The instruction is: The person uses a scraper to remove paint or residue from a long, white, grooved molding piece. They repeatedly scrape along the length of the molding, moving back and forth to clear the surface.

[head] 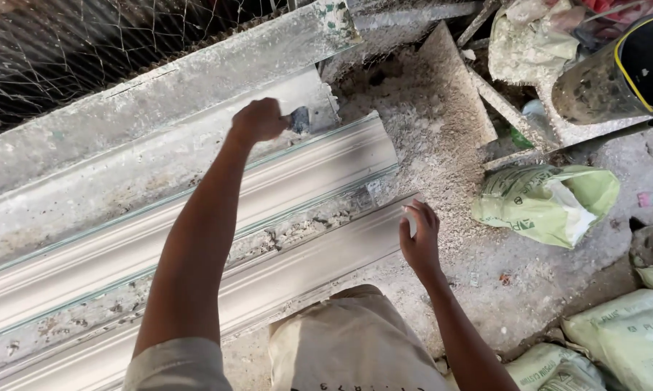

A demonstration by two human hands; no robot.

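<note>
Left hand is gripping a scraper at the far end of the plaster moulding; right hand, fingers loose, is steadying the nearer strip's end. A hard dig risks chipping that edge.

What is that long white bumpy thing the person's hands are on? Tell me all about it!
It is a long plaster cornice moulding, whitish grey, with smooth ridges and grooves along its length. It lies slanting across a rough, crumb-strewn slab, with a second similar length beside it. The left hand holds a small scraper by its far end; the right hand touches the nearer length's end.
</note>
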